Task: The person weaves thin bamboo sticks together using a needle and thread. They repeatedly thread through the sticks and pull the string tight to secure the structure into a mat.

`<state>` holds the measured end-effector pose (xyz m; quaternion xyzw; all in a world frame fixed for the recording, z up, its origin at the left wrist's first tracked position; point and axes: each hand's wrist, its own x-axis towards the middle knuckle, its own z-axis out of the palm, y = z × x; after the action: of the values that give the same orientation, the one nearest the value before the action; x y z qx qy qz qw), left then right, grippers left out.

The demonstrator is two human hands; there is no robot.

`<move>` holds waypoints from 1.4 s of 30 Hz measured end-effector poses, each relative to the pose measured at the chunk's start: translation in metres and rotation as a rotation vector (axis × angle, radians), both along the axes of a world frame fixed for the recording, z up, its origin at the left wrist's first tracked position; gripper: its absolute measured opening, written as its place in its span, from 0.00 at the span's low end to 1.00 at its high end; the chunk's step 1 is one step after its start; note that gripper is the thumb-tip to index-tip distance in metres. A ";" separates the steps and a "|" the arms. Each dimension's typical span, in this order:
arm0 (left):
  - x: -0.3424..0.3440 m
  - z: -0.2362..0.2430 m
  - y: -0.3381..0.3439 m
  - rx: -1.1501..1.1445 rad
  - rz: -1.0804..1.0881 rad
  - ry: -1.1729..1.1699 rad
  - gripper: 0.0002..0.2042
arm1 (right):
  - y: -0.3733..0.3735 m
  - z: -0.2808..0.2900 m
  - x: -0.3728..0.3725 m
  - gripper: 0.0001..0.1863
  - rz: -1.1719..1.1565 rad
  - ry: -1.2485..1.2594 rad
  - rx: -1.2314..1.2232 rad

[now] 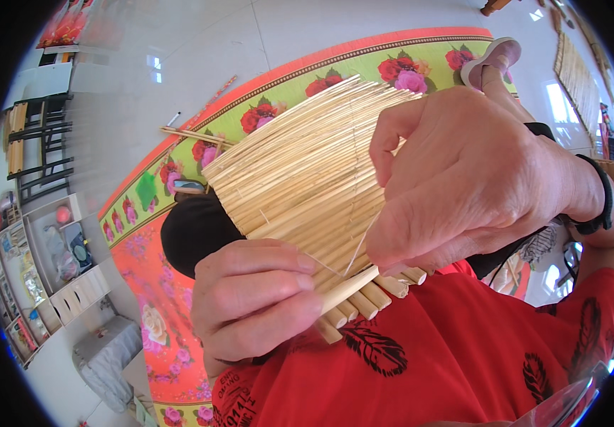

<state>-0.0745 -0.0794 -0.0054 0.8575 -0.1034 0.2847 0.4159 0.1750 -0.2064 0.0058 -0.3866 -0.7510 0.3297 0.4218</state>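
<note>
Two hands are at work: the left hand closes around one pale stick, while the right hand pinches one white thread, bent in a V. Beneath both lies one stick mat (its sticks too many to count surely), just beyond the red shirt. Farther out spreads a floral cloth; one shoe stands far right.

The shirt is red with black feather prints, the right wristband black.
</note>
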 end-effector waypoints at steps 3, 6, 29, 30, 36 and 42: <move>0.000 -0.004 0.002 0.044 -0.017 -0.047 0.11 | 0.006 -0.008 -0.001 0.07 0.040 0.078 0.009; 0.001 -0.009 0.003 0.020 -0.062 -0.099 0.11 | 0.009 -0.011 0.000 0.06 0.073 0.052 -0.013; 0.003 -0.006 0.013 0.095 -0.144 -0.092 0.12 | 0.018 -0.006 -0.007 0.09 0.054 0.022 0.014; 0.004 -0.006 0.013 0.094 -0.145 -0.095 0.12 | 0.018 -0.006 -0.007 0.09 0.057 0.021 0.013; 0.007 -0.008 0.012 0.076 -0.150 -0.118 0.11 | -0.001 -0.023 -0.006 0.08 0.000 -0.053 0.004; 0.008 -0.007 0.013 0.061 -0.158 -0.110 0.10 | 0.003 -0.024 -0.005 0.08 -0.001 -0.065 0.046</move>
<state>-0.0665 -0.0665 -0.0122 0.8421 -0.2019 0.2944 0.4042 0.1701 -0.2037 -0.0180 -0.3877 -0.7714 0.2992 0.4064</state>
